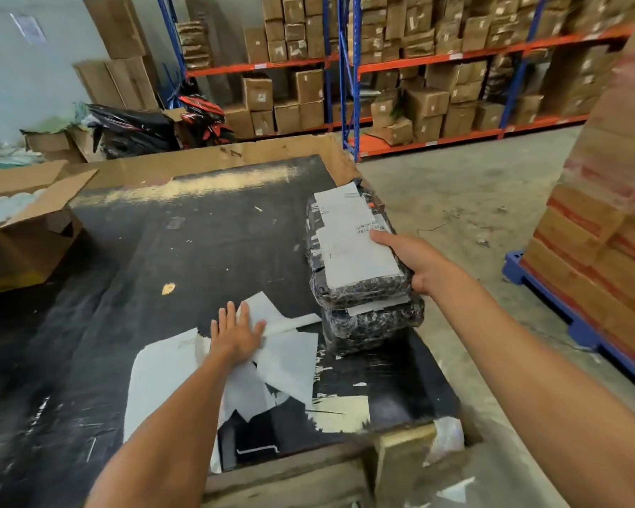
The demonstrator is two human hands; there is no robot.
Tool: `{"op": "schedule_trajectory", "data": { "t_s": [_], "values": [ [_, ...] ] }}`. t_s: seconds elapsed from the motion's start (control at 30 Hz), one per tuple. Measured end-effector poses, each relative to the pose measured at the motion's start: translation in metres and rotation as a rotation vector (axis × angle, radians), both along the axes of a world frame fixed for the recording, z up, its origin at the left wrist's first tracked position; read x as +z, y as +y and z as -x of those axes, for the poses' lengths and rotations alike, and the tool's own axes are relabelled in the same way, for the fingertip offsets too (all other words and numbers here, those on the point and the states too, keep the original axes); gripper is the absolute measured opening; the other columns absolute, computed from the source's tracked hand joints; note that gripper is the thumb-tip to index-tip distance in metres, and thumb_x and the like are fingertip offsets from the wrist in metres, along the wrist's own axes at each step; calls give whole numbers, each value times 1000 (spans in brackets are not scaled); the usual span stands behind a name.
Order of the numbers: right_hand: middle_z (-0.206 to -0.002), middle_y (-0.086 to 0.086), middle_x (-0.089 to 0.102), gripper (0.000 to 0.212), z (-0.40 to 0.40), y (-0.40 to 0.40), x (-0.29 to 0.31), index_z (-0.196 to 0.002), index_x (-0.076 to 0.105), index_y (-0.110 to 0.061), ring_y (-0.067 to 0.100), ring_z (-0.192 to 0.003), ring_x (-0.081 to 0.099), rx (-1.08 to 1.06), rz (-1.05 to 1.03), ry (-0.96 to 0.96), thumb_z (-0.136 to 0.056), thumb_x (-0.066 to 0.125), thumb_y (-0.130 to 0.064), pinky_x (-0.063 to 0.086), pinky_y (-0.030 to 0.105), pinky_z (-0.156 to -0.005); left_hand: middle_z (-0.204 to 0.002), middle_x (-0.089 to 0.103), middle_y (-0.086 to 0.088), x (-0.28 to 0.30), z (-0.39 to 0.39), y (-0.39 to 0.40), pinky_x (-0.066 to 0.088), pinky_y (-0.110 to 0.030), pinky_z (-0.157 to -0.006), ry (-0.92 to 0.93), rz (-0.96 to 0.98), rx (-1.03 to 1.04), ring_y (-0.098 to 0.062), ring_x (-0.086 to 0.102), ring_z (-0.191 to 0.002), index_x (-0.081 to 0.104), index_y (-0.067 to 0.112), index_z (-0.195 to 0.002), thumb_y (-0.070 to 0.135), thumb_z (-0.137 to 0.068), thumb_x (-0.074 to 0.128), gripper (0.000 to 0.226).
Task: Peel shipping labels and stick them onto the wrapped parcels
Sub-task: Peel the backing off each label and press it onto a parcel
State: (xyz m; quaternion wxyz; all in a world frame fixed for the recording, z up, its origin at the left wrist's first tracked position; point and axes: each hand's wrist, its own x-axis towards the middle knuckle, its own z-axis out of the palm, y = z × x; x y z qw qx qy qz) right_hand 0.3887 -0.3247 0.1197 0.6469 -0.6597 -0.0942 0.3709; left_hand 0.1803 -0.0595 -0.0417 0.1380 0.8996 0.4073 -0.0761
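Two black wrapped parcels are stacked at the right edge of the black table (184,258). The top parcel (345,284) carries white shipping labels (349,236) on its upper face. My right hand (411,262) grips that top parcel at its near right corner, thumb on the label. A white label also shows on the lower parcel (374,324). My left hand (235,333) lies flat with fingers spread on a loose pile of white label sheets (286,357) near the table's front.
An open cardboard box (26,218) stands at the table's left. Blue and orange racks (418,67) full of cartons line the back. A wrapped carton stack on a blue pallet (572,324) stands to the right. A motorbike (154,126) is parked behind the table.
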Motion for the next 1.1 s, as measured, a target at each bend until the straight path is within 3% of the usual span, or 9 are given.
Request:
{"op": "schedule_trajectory", "data": {
  "t_s": [0.13, 0.23, 0.3, 0.47, 0.6, 0.67, 0.8, 0.9, 1.1],
  "values": [
    [-77, 4, 80, 17, -7, -10, -5, -94, 73, -11, 18, -65, 77, 0, 56, -23, -93, 73, -28, 61, 29, -55, -169, -13, -8, 1, -3, -4, -7, -49, -124, 6, 4, 35, -27, -13, -155, -3, 22, -161, 57, -104, 22, 72],
    [-81, 1, 80, 18, -12, -7, -5, -96, 74, -12, 20, -78, 77, 4, 122, -92, -92, 73, -30, 61, 41, -87, -169, -11, -7, 4, -4, -3, -5, -49, -125, 15, 17, 48, -27, -11, -155, -1, 22, -161, 56, -104, 23, 71],
    [-99, 5, 80, 26, -14, -5, -4, -103, 73, -11, 25, -95, 74, -2, 195, -157, -93, 72, -35, 57, 45, -98, -169, -12, -6, 5, -4, -2, -5, -49, -125, 34, 24, 47, -27, -11, -155, -2, 23, -161, 57, -104, 22, 71],
    [-142, 13, 59, 66, -14, 7, -7, -139, 55, -3, 33, -123, 59, 0, 403, -405, -96, 59, -52, 49, 35, -96, -169, -12, -7, 5, -5, -2, -5, -49, -124, 29, 22, 47, -27, -12, -155, -3, 23, -161, 56, -104, 23, 71],
    [-131, 17, 64, 64, -19, 3, -11, -126, 65, -11, 38, -115, 60, 23, 676, -724, -95, 44, -63, 49, 40, -91, -169, -12, -7, 2, -3, -1, -4, -49, -125, 5, 24, 39, -28, -11, -155, -2, 22, -161, 55, -104, 24, 71],
    [-133, 17, 63, 65, -24, 2, -10, -130, 63, -10, 38, -116, 60, 62, 708, -732, -97, 42, -63, 43, 35, -82, -169, -12, -7, 1, -2, 0, -5, -49, -125, -13, 22, 38, -28, -12, -155, -2, 22, -161, 55, -104, 24, 71],
    [-144, 18, 57, 64, -25, 4, -13, -142, 55, -12, 39, -126, 55, 48, 733, -752, -102, 36, -59, 40, 38, -86, -169, -10, -7, 1, -2, -1, -5, -49, -124, -54, 45, 47, -27, -11, -156, 2, 24, -161, 53, -104, 28, 69],
    [-140, 20, 59, 64, -17, 3, -11, -136, 57, -7, 40, -121, 57, 13, 775, -756, -103, 33, -57, 40, 38, -82, -170, -5, -7, 7, 1, -2, -3, -49, -124, -92, 93, 44, -27, -8, -156, 9, 25, -161, 48, -104, 35, 67],
    [-135, 18, 59, 61, 4, 0, 13, -130, 61, -14, 37, -124, 54, -25, 756, -803, -104, 26, -57, 44, 46, -103, -168, 6, -15, 47, 11, -7, 7, -54, -123, -371, 256, 62, -32, 2, -156, 7, 24, -161, 41, -103, 48, 74]
  ]
}}
